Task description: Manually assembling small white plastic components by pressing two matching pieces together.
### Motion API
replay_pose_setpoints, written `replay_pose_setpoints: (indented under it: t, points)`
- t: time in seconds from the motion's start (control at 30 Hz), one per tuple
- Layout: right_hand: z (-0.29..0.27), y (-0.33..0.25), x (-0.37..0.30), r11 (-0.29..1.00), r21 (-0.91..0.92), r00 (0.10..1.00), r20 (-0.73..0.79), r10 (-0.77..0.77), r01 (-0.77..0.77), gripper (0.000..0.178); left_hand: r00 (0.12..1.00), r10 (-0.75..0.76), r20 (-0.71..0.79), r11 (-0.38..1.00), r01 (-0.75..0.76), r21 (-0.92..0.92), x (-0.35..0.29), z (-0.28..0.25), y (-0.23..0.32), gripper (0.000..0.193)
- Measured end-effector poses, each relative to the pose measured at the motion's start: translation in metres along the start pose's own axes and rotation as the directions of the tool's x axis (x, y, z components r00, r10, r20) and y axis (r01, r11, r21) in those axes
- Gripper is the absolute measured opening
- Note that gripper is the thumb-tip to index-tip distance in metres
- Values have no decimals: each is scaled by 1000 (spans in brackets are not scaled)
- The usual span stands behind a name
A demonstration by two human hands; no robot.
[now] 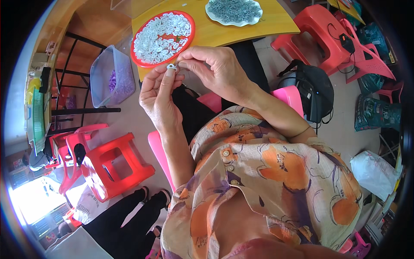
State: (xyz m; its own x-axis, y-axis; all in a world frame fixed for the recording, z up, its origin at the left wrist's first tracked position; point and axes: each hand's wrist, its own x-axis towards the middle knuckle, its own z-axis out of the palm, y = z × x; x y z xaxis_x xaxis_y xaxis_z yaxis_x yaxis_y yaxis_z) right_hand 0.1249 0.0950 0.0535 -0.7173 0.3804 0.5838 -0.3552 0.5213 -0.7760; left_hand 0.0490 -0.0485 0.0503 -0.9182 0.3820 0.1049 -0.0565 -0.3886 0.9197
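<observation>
Between the thumb and fingers of my left hand [162,97] is a small white plastic piece with a hole [171,67]. My right hand [222,71] is closed in a pinch right beside it; whatever lies between those fingertips is too small to make out. Just beyond both hands, a round red tray [192,26] holds many similar white pieces [159,41]. Farther right on the yellow table [276,21] stands a white scalloped dish [214,20] heaped with small grey pieces [239,11].
A clear plastic bin [98,77] with purple bits stands left of the table. Red stools [114,166] are at the lower left, others [317,36] at the upper right. A black backpack [317,88] sits to my right. Another person's dark-trousered legs [129,220] show at lower left.
</observation>
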Motion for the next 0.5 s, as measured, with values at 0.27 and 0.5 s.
replay_pose_setpoints:
  t: [0.27,0.5]
  points:
    - [-1,1,0,1000,-21,1000,19,-15,15,16,1000,-13,-8,1000,13,12,0,1,-1,19]
    - [0,3,0,1000,-14,1000,26,-15,15,15,999,31,-26,998,-30,56,-1,4,-1,18]
